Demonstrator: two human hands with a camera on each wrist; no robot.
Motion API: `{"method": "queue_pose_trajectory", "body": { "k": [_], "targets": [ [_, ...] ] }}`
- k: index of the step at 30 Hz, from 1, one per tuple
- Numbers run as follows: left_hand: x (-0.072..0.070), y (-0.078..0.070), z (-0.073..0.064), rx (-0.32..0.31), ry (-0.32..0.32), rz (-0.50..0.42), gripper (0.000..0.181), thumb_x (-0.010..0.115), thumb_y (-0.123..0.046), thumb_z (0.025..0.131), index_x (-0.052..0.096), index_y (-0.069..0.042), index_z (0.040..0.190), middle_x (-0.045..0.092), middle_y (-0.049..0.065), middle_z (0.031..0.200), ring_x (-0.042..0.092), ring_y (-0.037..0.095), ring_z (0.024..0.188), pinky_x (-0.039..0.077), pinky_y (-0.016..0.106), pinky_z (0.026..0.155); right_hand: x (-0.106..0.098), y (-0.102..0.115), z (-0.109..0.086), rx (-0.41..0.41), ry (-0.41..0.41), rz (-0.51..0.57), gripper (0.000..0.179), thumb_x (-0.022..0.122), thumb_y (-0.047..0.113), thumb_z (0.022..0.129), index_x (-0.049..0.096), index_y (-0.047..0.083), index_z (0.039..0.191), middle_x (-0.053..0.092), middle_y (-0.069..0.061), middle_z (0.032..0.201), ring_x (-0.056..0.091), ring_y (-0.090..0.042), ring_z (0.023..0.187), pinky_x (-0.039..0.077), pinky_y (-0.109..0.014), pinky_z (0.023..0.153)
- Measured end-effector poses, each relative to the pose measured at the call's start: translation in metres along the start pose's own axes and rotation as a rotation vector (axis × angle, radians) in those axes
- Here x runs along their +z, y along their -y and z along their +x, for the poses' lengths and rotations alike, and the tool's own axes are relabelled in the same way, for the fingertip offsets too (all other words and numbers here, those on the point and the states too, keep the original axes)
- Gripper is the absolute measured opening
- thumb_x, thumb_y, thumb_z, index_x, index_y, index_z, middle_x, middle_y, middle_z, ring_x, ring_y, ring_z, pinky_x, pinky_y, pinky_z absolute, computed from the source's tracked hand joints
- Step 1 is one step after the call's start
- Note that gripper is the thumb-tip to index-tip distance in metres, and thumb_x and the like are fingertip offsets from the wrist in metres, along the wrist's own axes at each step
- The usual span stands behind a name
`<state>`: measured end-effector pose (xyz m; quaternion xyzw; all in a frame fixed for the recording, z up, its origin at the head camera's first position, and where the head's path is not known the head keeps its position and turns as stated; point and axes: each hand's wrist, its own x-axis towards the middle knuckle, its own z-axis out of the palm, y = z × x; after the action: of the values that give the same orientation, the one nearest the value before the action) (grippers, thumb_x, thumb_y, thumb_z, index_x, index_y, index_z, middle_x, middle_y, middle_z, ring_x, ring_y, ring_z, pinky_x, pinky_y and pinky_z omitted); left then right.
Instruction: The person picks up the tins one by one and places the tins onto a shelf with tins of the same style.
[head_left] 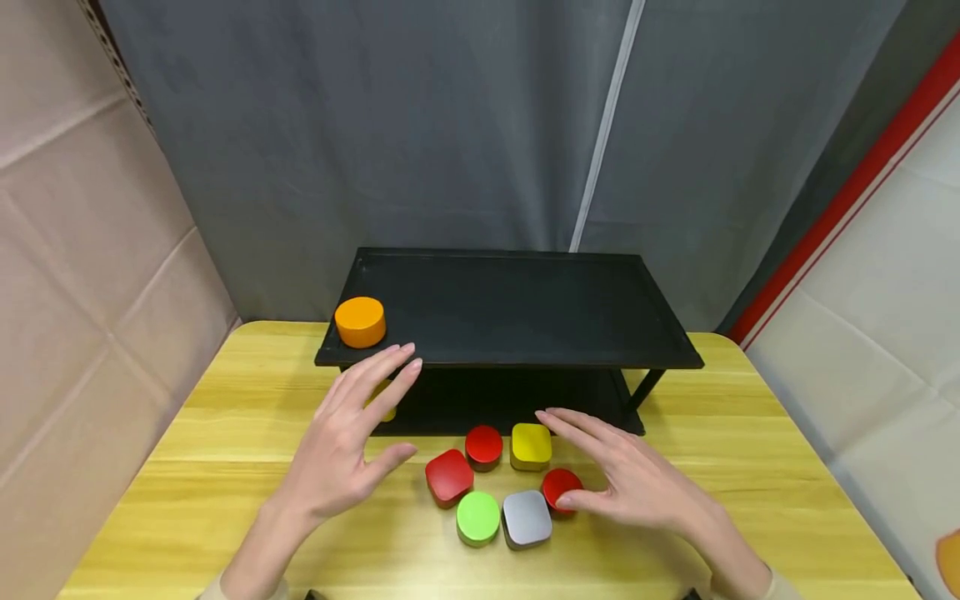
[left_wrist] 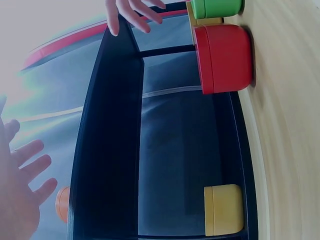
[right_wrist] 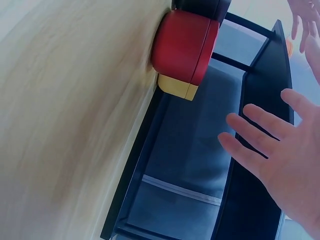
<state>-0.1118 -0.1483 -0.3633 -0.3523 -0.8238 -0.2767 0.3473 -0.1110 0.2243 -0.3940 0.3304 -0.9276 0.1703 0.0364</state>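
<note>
My left hand (head_left: 337, 454) hovers with fingers spread before the left end of a black two-tier shelf (head_left: 510, 308). It partly covers a yellow container (left_wrist: 225, 210) on the lower tier. On the table, my right hand (head_left: 626, 471) is held over a round red container (head_left: 559, 489), fingers extended and grasping nothing. Beside it stand a square yellow container (head_left: 531, 446) and a square grey one. Between the hands are another round red container (head_left: 483, 447), a square red container (head_left: 448, 477) and a round green container (head_left: 477, 517). Both palms show no object in the wrist views.
A round orange container (head_left: 361, 322) sits at the front left of the upper tier. The square grey container (head_left: 527, 518) is nearest me. Behind the wooden table (head_left: 210, 467) hangs a grey curtain (head_left: 390, 125), with pale walls on both sides.
</note>
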Motion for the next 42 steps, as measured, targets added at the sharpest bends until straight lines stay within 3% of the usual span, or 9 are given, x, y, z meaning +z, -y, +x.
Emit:
{"method": "queue_pose_trajectory", "body": {
  "k": [14,23,30,33,38,42],
  "targets": [
    [-0.001,0.012,0.000,-0.047,-0.199,-0.034,0.062,0.049,-0.051,0.106,0.059,-0.003,0.144,0.061,0.016,0.144,0.052,0.029,0.137,0.032,0.025,0.125,0.005,-0.005,0.000,0.063,0.044,0.053,0.081,0.074,0.063,0.085,0.036,0.050,0.155,0.048,0.018,0.153,0.059,-0.008,0.124,0.060,-0.031,0.086],
    [-0.004,0.022,-0.005,-0.120,-0.289,-0.064,0.059,0.052,-0.045,0.107,0.062,0.003,0.139,0.062,0.021,0.140,0.053,0.023,0.134,0.037,0.020,0.120,0.009,-0.007,-0.004,0.102,0.088,0.065,0.078,0.071,0.067,0.086,0.041,0.045,0.154,0.049,0.016,0.151,0.058,-0.008,0.125,0.060,-0.042,0.093],
    [-0.005,0.029,-0.010,-0.169,-0.307,-0.060,0.057,0.054,-0.042,0.107,0.060,0.003,0.141,0.060,0.022,0.142,0.051,0.016,0.135,0.038,0.016,0.118,0.010,-0.008,-0.003,0.101,0.118,0.076,0.079,0.071,0.066,0.086,0.041,0.044,0.155,0.052,0.015,0.149,0.060,-0.010,0.122,0.060,-0.043,0.094],
    [-0.006,0.032,-0.011,-0.204,-0.321,-0.066,0.051,0.058,-0.033,0.106,0.058,0.001,0.144,0.059,0.021,0.143,0.050,0.013,0.137,0.037,0.016,0.118,0.009,-0.009,-0.003,0.108,0.131,0.077,0.079,0.071,0.066,0.086,0.040,0.045,0.155,0.053,0.014,0.148,0.061,-0.010,0.122,0.060,-0.044,0.094],
    [-0.009,0.036,-0.014,-0.327,-0.284,-0.056,0.055,0.066,-0.010,0.099,0.052,-0.009,0.152,0.054,0.016,0.151,0.045,0.008,0.142,0.032,0.013,0.120,0.009,-0.011,-0.003,0.107,0.146,0.072,0.078,0.073,0.064,0.086,0.040,0.045,0.155,0.055,0.015,0.146,0.061,-0.009,0.122,0.060,-0.044,0.095],
    [-0.011,0.040,-0.016,-0.423,-0.238,-0.042,0.064,0.067,-0.004,0.097,0.046,-0.018,0.156,0.049,0.012,0.156,0.042,0.007,0.145,0.028,0.009,0.120,0.009,-0.012,-0.003,0.100,0.173,0.074,0.077,0.072,0.064,0.087,0.041,0.043,0.155,0.055,0.016,0.145,0.061,-0.009,0.121,0.060,-0.043,0.095]
  ]
}}
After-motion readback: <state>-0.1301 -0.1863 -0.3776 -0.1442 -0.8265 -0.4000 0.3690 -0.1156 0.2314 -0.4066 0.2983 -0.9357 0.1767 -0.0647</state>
